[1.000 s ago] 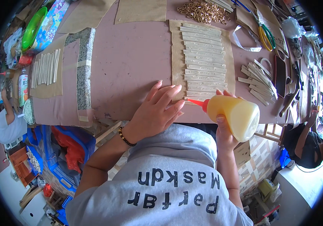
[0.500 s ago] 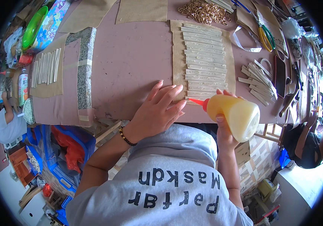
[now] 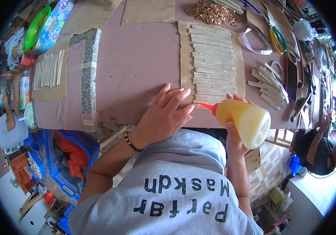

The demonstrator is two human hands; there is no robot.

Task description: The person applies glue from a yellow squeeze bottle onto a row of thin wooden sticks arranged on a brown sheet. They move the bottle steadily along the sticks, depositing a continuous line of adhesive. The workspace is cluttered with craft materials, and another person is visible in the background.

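Note:
In my right hand (image 3: 234, 131) is a glue bottle (image 3: 250, 121) of pale yellow liquid, tilted so its red nozzle points left. The nozzle tip is at the left end of the lowest of several pale strips (image 3: 215, 75). These strips lie in a column of rows on a tan sheet (image 3: 186, 58), and small glossy spots show on them. My left hand (image 3: 170, 107) rests with fingers spread at the sheet's lower left corner, holding nothing. A beaded bracelet circles that wrist.
Loose strips (image 3: 269, 86) lie right of the sheet, near scissors (image 3: 277, 39) and a white tape (image 3: 254, 45). Gold metal clasps (image 3: 211, 13) are heaped behind. Another sheet with strips (image 3: 49, 70) lies left, beside a spray can (image 3: 25, 90). Other people sit at both sides.
Almost nothing differs. The view has shifted very slightly; both hands and the glue bottle keep their places.

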